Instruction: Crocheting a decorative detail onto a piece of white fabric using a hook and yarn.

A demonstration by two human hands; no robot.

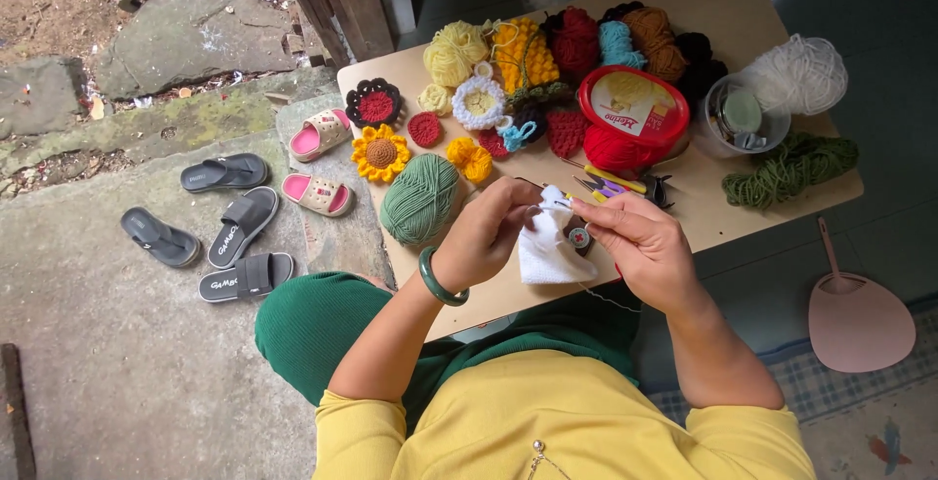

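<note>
Your left hand (486, 233) and right hand (640, 238) are both pinched shut on the small white crocheted piece (545, 246), held between them at frame centre above the tan wooden table (723, 11). It hangs downward from your fingertips. A green yarn ball (421, 199) lies just left of your left hand.

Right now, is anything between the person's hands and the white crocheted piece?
No. The left hand and right hand both grip the white crocheted piece directly; the green yarn ball lies off to the side.
</note>
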